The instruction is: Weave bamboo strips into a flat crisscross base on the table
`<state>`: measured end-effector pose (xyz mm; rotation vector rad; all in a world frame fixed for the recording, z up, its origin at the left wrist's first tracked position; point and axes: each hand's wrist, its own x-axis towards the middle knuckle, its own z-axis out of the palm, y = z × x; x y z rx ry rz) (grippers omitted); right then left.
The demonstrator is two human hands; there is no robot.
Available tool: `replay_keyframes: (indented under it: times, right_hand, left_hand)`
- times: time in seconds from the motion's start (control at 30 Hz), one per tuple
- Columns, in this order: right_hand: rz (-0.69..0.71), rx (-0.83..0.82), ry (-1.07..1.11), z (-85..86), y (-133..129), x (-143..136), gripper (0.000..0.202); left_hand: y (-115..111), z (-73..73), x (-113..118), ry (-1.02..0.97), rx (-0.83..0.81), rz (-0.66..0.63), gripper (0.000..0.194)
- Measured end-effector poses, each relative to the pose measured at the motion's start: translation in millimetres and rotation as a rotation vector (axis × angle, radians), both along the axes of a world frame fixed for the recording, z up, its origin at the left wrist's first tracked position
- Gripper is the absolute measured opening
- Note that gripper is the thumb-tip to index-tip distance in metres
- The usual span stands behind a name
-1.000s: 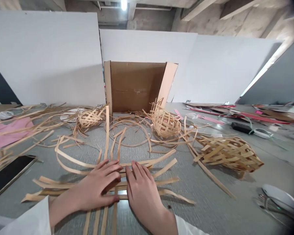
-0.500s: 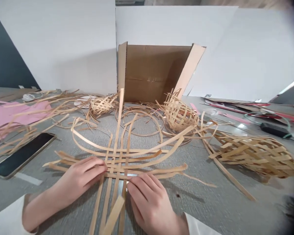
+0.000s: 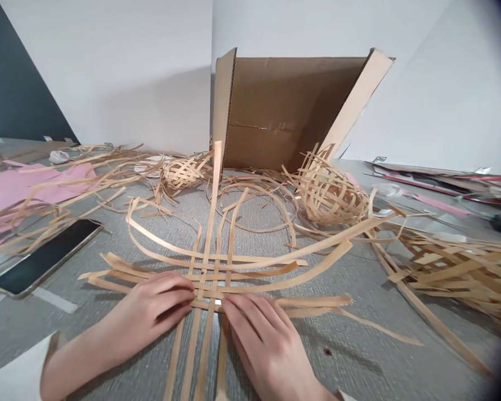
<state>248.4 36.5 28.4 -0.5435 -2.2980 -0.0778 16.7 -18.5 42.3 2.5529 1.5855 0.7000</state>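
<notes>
Head view: lattice [image 3: 212, 288] lies on the table [image 3: 359, 384], its near edge between the two sets of fingertips, most of it just beyond them. Left hand [image 3: 156, 303] at the near left edge, fingers bunched and curled down, tips on it. Right hand [image 3: 267, 340] at the near right edge, fingers close together, tips angled inward. Both thumbs hidden, so can't tell whether either hand pinches or only presses.

Key relation: near cross strip [image 3: 204, 304] bridges the gap between the fingertips, long axis left-right, neither hand clearly nearer. Long strips [image 3: 205, 356] run square to it, out past the fingertips and back between the hands. Other cross strips [image 3: 313, 273] stick out sideways past the fingers on both sides.

Around that: phone [image 3: 48, 257] well left of the left fingers, basket [image 3: 329, 195] beyond and right of the right fingers, box [image 3: 292, 100] farther beyond both
</notes>
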Motion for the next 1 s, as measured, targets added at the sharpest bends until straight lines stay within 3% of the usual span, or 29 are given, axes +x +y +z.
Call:
replay_keyframes:
  times: [0.27,0.5,0.67,0.83,1.0]
  right_hand:
    - [-0.072,0.008,-0.05,-5.0,0.8,-1.4,0.032]
    - [-0.101,-0.015,-0.068,-6.7,0.0,-1.4,0.032]
    - [-0.102,-0.016,-0.061,-7.5,0.7,-3.3,0.032]
    - [-0.081,-0.004,-0.049,-2.3,-0.5,-2.4,0.032]
    - [0.034,0.01,0.07,3.9,-5.0,-0.4,0.029]
  left_hand:
    - [5.6,0.2,6.5,0.064,0.057,-0.026,0.026]
    - [15.1,7.9,11.3,-0.02,0.072,-0.065,0.021]
    - [15.5,4.3,11.2,-0.062,0.079,-0.046,0.019]
    - [8.7,0.3,8.6,0.002,0.103,-0.036,0.023]
    - [5.7,2.0,7.7,-0.019,0.1,-0.001,0.024]
